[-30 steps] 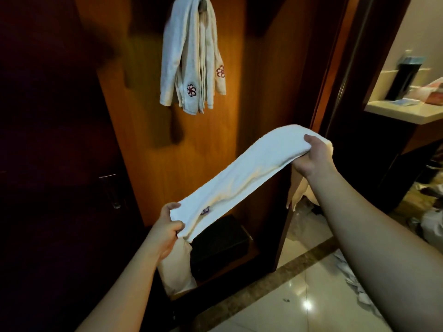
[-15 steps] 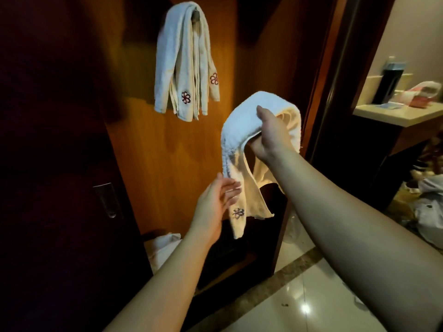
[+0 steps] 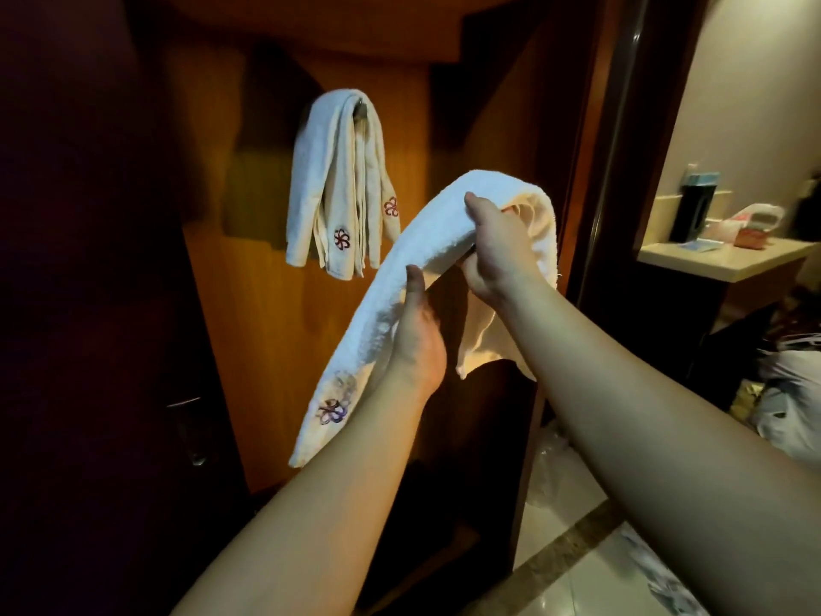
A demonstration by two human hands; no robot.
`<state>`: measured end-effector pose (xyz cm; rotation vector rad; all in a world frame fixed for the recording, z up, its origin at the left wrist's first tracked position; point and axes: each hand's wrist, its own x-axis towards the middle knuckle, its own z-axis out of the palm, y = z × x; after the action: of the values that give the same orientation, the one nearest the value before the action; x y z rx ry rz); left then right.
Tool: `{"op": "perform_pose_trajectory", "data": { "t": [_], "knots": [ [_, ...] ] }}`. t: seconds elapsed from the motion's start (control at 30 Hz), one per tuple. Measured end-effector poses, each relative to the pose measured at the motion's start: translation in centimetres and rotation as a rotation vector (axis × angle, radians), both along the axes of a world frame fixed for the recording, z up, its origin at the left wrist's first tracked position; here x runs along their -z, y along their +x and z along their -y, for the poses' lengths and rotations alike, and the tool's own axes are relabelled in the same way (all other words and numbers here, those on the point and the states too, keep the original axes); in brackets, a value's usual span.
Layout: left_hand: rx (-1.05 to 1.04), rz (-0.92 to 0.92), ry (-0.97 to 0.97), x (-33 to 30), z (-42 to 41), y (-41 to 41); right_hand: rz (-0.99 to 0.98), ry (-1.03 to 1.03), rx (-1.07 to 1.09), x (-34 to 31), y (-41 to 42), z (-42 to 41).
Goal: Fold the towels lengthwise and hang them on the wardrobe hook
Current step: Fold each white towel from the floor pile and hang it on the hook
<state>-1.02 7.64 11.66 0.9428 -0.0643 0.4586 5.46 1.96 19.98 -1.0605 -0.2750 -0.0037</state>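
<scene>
You held the towel before the wardrobe, right hand gripping its draped middle, left hand pinching the lower length. It looked soft and limp; gripping at the fold suited the hook.

White towel, red flower embroidery

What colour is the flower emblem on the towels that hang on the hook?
Dark red, a small pinwheel-like flower on the white hanging towels, clearest in the head view.
</scene>
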Motion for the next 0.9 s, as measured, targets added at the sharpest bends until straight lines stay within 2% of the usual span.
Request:
{"op": "perform_pose_trajectory", "data": {
  "t": [0.07,0.17,0.37,0.6,0.73,0.9],
  "knots": [
    [-0.123,0.059,0.013,-0.7,-1.7,0.6,0.055,-0.127,0.083,0.0,0.6,0.9],
    [-0.216,0.173,0.132,-2.3,-4.1,0.8,0.156,-0.393,0.225,-0.1,0.9,2.2],
    [-0.250,0.158,0.263,-6.4,-8.3,0.7,0.262,-0.661,0.283,-0.9,3.4,2.6],
    [-0.179,0.090,0.436,-11.2,-12.6,2.3,0.315,-0.609,0.259,-3.9,6.9,-0.5],
    [-0.167,0.050,0.470,-13.7,-15.6,4.5,0.310,-0.518,0.112,-5.9,9.7,-2.8],
    [-0.290,0.016,0.532,-16.9,-18.8,8.8,0.341,-0.394,-0.099,-8.6,14.6,-5.9]
  ]
}}
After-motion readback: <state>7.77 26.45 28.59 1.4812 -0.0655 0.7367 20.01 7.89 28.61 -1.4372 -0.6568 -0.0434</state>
